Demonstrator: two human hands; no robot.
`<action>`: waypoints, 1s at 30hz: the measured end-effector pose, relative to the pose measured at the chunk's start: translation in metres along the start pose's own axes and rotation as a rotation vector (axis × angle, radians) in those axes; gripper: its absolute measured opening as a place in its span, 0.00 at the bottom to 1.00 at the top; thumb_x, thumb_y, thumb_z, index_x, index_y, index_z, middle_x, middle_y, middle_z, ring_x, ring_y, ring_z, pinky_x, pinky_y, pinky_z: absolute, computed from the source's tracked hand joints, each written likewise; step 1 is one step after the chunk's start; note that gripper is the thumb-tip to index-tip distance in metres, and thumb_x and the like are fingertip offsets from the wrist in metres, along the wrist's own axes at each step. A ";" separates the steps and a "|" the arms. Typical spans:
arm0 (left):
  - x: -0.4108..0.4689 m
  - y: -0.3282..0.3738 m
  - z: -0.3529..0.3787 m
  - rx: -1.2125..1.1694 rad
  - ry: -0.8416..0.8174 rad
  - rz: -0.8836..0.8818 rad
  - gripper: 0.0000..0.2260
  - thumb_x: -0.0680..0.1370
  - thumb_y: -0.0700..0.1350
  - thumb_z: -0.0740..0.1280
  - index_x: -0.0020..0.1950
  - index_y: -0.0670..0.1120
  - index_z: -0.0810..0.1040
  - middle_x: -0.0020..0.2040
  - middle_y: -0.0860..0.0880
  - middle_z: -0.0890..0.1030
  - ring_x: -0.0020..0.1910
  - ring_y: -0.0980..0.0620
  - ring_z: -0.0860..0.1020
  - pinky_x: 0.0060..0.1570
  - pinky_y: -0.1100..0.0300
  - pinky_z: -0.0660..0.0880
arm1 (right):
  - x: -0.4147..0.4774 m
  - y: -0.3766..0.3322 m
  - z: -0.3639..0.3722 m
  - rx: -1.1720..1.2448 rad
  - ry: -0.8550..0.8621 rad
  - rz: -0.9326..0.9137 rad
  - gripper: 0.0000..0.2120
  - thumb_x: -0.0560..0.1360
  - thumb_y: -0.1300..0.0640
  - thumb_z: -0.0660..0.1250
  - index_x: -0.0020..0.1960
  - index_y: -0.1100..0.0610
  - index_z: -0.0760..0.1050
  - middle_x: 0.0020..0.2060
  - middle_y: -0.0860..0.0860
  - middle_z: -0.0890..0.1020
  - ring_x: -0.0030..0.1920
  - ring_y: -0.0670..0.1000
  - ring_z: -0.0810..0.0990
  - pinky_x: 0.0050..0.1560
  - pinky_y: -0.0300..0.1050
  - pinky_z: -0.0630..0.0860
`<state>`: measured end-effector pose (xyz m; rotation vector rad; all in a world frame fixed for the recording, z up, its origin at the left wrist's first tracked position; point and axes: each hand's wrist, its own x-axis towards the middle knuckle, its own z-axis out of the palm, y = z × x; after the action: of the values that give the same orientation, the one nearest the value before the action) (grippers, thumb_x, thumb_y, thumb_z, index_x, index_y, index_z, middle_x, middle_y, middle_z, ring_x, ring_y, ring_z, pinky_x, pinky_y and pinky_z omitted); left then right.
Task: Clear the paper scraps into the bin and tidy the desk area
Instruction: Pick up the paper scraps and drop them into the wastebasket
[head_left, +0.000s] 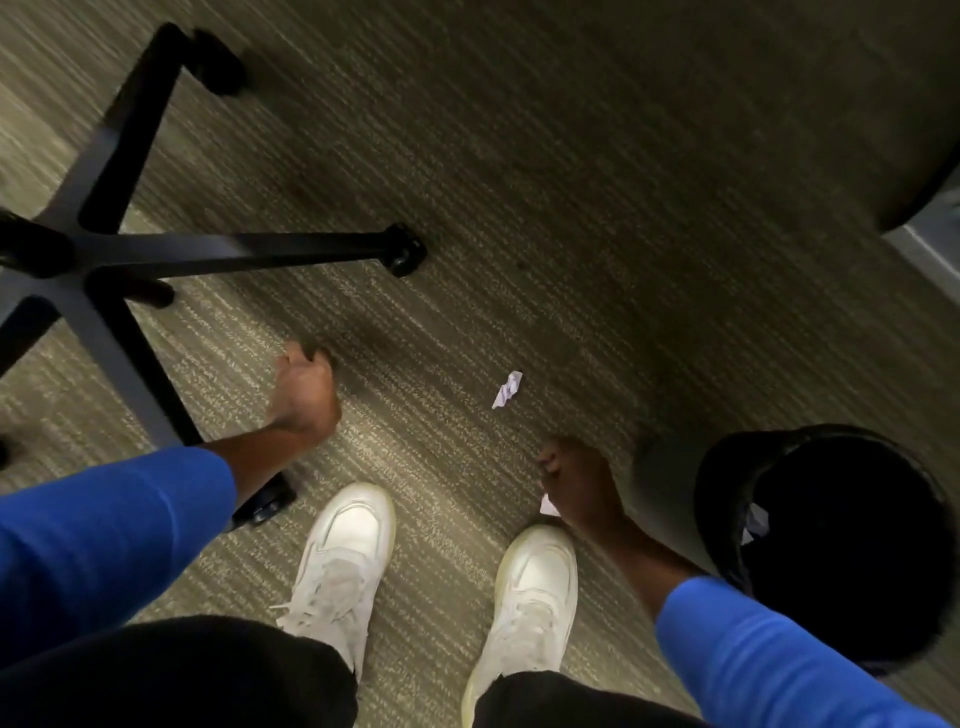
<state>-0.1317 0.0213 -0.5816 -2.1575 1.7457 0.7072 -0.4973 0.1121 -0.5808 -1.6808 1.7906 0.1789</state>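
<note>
A crumpled white paper scrap (507, 389) lies on the carpet ahead of my feet. My right hand (576, 480) hangs low just below it, fingers closed around another white paper scrap (549, 505) that peeks out under the palm. My left hand (306, 389) is curled into a loose fist over the carpet to the left; I see nothing in it. A round black bin (841, 545) stands on the floor at the right, right beside my right forearm, with a pale scrap (756, 521) inside near its left wall.
A black office chair base (104, 254) with castors spreads over the left side, one leg passing under my left forearm. My two white shoes (343, 561) stand on the striped grey carpet. A dark furniture edge (924, 208) sits at the right.
</note>
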 end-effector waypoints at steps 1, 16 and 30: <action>0.001 -0.002 0.000 -0.015 0.014 0.028 0.13 0.81 0.37 0.70 0.64 0.35 0.78 0.65 0.34 0.76 0.63 0.38 0.76 0.67 0.49 0.77 | 0.004 -0.004 -0.003 0.022 0.032 -0.025 0.07 0.72 0.63 0.74 0.49 0.56 0.83 0.47 0.54 0.86 0.49 0.57 0.85 0.53 0.48 0.78; -0.011 0.071 -0.016 -0.264 0.078 0.504 0.07 0.75 0.29 0.69 0.47 0.37 0.85 0.47 0.41 0.85 0.42 0.48 0.81 0.41 0.53 0.83 | -0.021 0.003 -0.001 -0.207 -0.192 0.104 0.29 0.73 0.43 0.76 0.68 0.53 0.73 0.63 0.52 0.79 0.66 0.56 0.80 0.62 0.50 0.78; -0.018 0.085 -0.020 -0.383 0.038 0.552 0.09 0.72 0.25 0.70 0.43 0.36 0.85 0.45 0.41 0.86 0.41 0.44 0.85 0.44 0.50 0.84 | 0.037 -0.032 -0.044 -0.139 0.070 -0.303 0.25 0.76 0.54 0.76 0.72 0.51 0.75 0.57 0.50 0.86 0.54 0.55 0.86 0.52 0.48 0.81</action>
<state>-0.2129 0.0061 -0.5478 -1.9017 2.4241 1.2245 -0.4823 0.0536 -0.5566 -2.0563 1.5785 0.1140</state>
